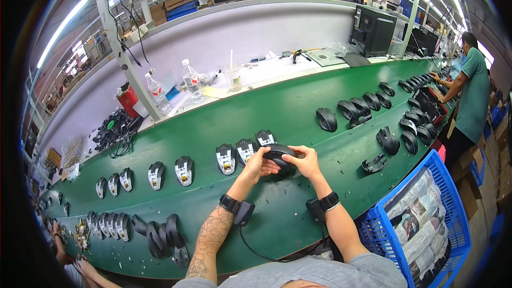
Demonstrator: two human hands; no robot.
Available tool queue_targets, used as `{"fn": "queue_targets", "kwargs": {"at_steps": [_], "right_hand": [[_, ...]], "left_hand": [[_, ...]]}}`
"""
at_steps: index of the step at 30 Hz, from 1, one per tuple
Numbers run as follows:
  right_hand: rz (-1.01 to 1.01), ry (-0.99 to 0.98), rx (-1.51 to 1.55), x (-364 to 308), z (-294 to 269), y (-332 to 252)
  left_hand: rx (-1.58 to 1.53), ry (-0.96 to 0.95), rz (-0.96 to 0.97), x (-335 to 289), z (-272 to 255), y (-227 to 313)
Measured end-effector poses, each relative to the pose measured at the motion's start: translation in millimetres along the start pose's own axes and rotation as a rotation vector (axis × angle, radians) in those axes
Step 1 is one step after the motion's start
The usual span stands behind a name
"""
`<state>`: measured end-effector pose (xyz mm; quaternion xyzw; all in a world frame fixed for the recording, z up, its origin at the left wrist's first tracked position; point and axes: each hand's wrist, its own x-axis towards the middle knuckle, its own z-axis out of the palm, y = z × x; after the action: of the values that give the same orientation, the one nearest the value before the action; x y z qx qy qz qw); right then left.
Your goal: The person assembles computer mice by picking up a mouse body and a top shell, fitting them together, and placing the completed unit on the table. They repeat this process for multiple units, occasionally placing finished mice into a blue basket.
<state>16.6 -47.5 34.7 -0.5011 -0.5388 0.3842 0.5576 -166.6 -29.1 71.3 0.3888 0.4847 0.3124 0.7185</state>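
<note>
Over the green worktop I hold a black computer mouse (278, 153) between both hands. My left hand (258, 166) closes on its left end, the fingers reaching under it. On the other end my right hand (305, 163) grips with thumb and fingers. Just left of my hands stand several opened mice with pale insides, among them one opened mouse (225, 159). Farther left along the same line sits another opened mouse (184, 170). A loose black mouse shell (374, 164) lies right of my right hand, near a black mouse (388, 140).
Dark curved shells (157, 239) cluster at the lower left. More black mice (326, 119) line the right side. Bottles (191, 78) and a cup (232, 78) stand on the back ledge. A blue basket (381, 224) is at my right, and a person in green (472, 93) works beyond.
</note>
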Motion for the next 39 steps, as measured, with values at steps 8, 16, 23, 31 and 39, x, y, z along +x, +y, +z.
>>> {"fn": "queue_targets", "kwargs": {"at_steps": [8, 16, 23, 31, 39], "right_hand": [[0.115, -0.003, 0.036, 1.8, -2.3, 2.0], [-0.115, 0.631, -0.656, 5.3, -27.4, -4.2], [-0.239, 0.442, -0.161, 20.1, -37.0, 22.3], [0.343, 0.863, -1.311, -7.1, -114.9, -5.8], [0.190, 0.663, -1.055, -63.7, -138.5, -2.4]], "left_hand": [[-0.016, 0.030, -0.033, -0.2, 5.5, -1.8], [0.305, 0.221, 0.507, 13.9, -0.9, -21.2], [0.665, 0.352, 0.910, 24.1, -0.3, -36.2], [0.702, 0.361, 0.947, 19.3, 0.1, -38.7], [0.690, 0.304, 1.007, 13.0, 2.5, -36.6]]}}
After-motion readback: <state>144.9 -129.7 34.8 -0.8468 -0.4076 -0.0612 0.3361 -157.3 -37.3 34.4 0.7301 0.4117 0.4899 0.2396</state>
